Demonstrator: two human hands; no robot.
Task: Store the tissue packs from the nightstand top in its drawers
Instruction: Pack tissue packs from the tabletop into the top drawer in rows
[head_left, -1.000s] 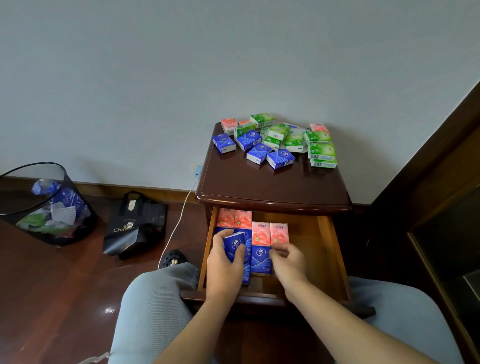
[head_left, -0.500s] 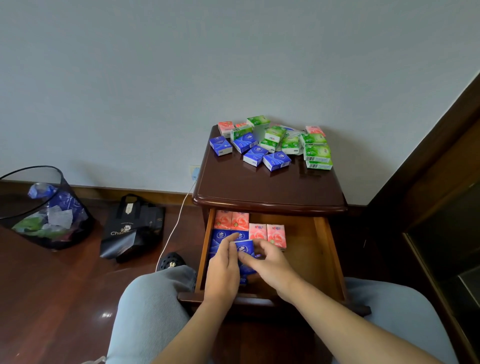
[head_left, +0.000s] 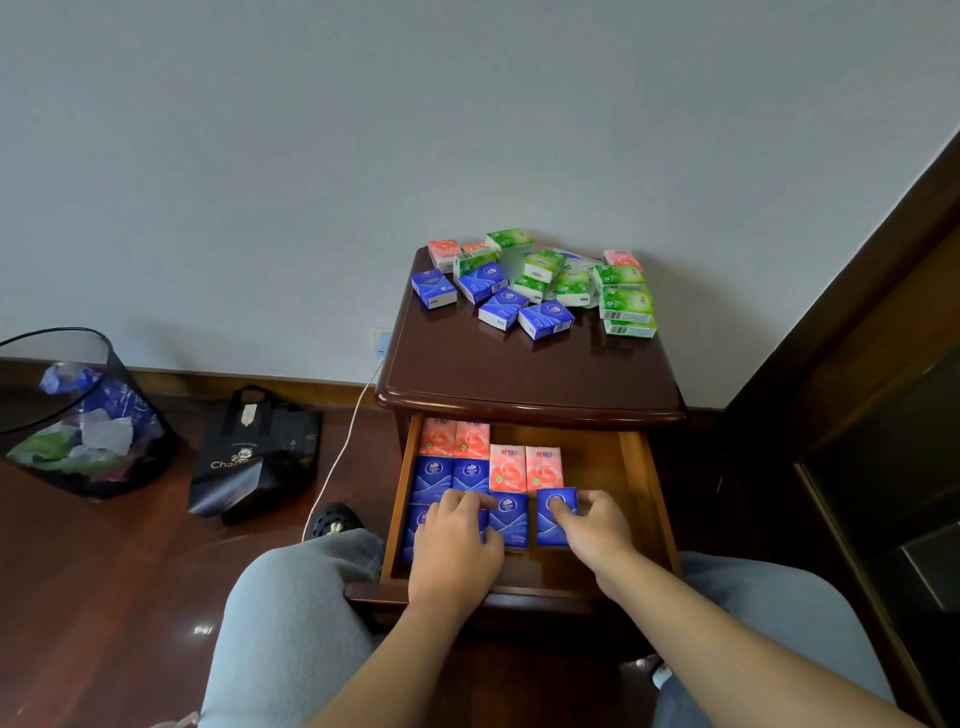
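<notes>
Soft daylight, floor glare, warped edges

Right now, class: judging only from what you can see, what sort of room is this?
Probably a bedroom in a home: a wooden nightstand with its drawer open stands against a plain wall, and a bin and shopping bag sit on the wood floor.

Glossy dark lacquered wood on the nightstand top (head_left: 519, 374), catching light; paler, satin wood inside the drawer (head_left: 636, 483); slick, shiny plastic wrap on the blue pack (head_left: 555, 519) under the right hand's grip (head_left: 592, 527); polished wooden floor (head_left: 93, 597) off to the left, gleaming; black mesh bin (head_left: 78, 415) beyond.
</notes>
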